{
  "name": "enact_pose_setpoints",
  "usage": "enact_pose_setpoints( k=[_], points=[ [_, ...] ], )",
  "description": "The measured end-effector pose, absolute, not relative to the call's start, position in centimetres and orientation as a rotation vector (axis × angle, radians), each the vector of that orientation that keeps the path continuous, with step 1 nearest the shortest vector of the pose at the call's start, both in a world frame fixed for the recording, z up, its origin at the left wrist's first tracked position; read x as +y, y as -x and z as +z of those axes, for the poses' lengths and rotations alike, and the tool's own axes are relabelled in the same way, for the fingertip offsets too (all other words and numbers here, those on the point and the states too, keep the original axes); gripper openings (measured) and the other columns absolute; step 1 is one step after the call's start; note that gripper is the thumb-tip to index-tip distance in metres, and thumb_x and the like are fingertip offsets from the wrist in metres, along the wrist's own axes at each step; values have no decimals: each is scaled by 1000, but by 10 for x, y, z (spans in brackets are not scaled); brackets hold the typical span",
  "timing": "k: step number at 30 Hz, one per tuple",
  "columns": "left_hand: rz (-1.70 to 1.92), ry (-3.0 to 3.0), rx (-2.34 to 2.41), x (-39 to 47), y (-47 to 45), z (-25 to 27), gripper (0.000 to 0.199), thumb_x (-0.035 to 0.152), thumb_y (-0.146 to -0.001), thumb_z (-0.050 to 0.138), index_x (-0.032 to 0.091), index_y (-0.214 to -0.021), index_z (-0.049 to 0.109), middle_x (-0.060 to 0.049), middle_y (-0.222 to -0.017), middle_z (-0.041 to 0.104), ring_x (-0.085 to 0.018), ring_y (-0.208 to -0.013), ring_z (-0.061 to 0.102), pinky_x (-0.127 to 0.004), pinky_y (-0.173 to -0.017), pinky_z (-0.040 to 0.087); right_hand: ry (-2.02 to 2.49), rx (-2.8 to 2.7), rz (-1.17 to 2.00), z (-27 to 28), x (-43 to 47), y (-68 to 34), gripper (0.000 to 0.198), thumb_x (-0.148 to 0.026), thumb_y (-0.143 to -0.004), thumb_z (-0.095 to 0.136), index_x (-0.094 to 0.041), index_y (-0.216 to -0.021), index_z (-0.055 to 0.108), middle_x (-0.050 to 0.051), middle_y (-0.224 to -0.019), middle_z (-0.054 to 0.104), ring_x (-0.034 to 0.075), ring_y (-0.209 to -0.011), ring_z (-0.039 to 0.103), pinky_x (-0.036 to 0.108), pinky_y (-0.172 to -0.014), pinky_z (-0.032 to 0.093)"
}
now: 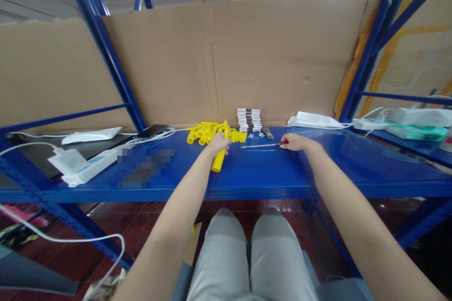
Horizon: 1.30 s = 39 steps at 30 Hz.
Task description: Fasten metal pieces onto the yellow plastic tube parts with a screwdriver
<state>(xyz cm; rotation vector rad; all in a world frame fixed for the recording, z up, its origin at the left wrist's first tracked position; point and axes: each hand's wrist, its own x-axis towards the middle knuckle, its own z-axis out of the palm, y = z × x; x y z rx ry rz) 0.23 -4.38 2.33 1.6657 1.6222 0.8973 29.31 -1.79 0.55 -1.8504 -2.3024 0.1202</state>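
Note:
My left hand (219, 143) is wrapped round a yellow plastic tube (218, 162), whose wide open end points toward me. Beside and behind that hand lies a pile of similar yellow tubes (202, 132), along with a row of small yellow pieces (240, 137). My right hand (292, 142) grips the red handle of a screwdriver (261, 146); its long thin metal shaft points left, low over the blue shelf (268, 169). Just beyond the shaft are some small metal parts (256, 135) and a small grey-brown piece (267, 133), too small to make out.
A stack of white boxes with dark bands (249, 120) stands against the cardboard backing (282, 56). White power strips (92, 167) with cables lie at left, near a dark phone (152, 130). Another white strip (314, 120) is at right. Blue uprights (367, 56) frame the shelf.

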Motion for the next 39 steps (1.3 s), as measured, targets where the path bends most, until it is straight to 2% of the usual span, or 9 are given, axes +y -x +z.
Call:
enact_pose_setpoints(
  k=[5,10,19,25,29,39],
  points=[
    [897,-1674,1620,-43,-2,23,17,6,-78,52,12,-94,56,6,-47,47,-10,-36,50,-20,-43,44,1849,-2301,132,5,-17,-294,12,-25,-83,63,-17,-88,70,6,-84,73,17,-72,66,24,-61,48],
    [896,-1676,1620,-42,-2,22,15,6,-79,51,12,-91,55,7,-46,46,-10,-36,49,-19,-42,43,1898,-2282,159,8,-22,-290,14,-24,-85,60,-17,-94,68,8,-93,73,18,-78,67,24,-63,48],
    [897,-1685,1622,-39,-2,21,11,6,-76,53,14,-84,54,6,-47,46,-9,-35,46,-18,-41,41,1751,-2273,-2,3,-16,-272,24,-28,-83,64,-18,-105,63,12,-112,67,23,-103,63,33,-87,49],
    [911,-1656,1629,-43,-4,23,11,7,-78,52,15,-85,52,7,-47,45,-9,-34,46,-18,-39,39,1331,-2343,-72,-9,-15,-237,26,-28,-87,60,-17,-111,63,13,-117,64,24,-112,58,39,-97,44],
    [910,-1667,1630,-46,-5,25,11,6,-78,52,15,-85,51,7,-48,45,-9,-34,46,-18,-37,37,1099,-2407,12,-22,-9,-206,19,-24,-87,60,-17,-104,67,10,-107,68,21,-106,61,35,-96,45],
    [877,-1684,1640,-46,-6,26,12,5,-78,50,13,-85,55,5,-50,46,-10,-36,48,-21,-41,43,1080,-2383,34,-25,2,-185,17,-22,-88,60,-18,-96,74,9,-101,72,20,-100,63,33,-93,46]
  ],
)
